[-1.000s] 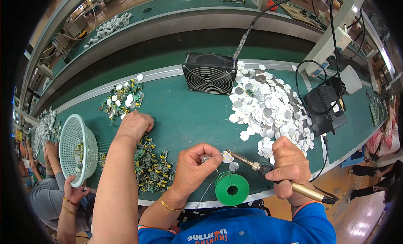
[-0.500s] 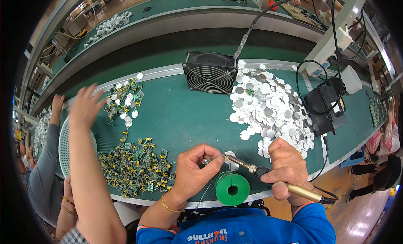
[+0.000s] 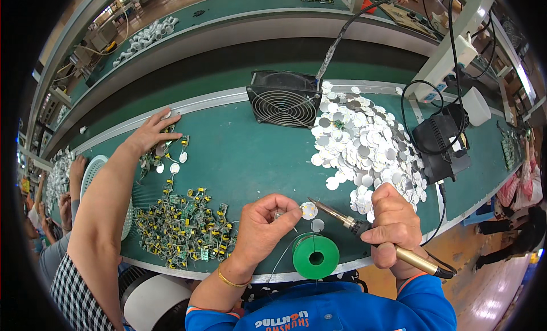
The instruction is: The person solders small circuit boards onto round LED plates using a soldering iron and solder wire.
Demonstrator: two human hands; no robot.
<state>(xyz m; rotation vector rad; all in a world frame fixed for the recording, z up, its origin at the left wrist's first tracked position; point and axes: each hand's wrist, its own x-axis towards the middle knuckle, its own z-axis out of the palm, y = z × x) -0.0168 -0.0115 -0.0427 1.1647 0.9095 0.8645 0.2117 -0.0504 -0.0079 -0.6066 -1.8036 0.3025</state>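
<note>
My right hand (image 3: 393, 225) is wrapped round a soldering iron (image 3: 419, 261) with a golden handle; its tip points left, just right of a white disc (image 3: 308, 210) with small yellow spots. My left hand (image 3: 266, 225) is closed in a pinch beside that disc. A small part shows between its fingers, mostly hidden, and I cannot tell what it is. A second disc (image 3: 317, 225) lies close by. Below stands a green spool (image 3: 315, 256) of wire, and a thin pale wire runs down beneath my left hand.
A heap of white discs (image 3: 364, 143) spreads on the right, near a black fan (image 3: 284, 100) and a black device (image 3: 439, 146). On the left lie small circuit boards (image 3: 185, 225) and a pale green basket (image 3: 94, 174). A co-worker's hand (image 3: 154, 131) reaches over another pile.
The soldering iron's tip has drawn up and right, off my left fingertips, and the spotted disc shows more. The co-worker's hand has come down onto the far-left pile; the basket is shifted.
</note>
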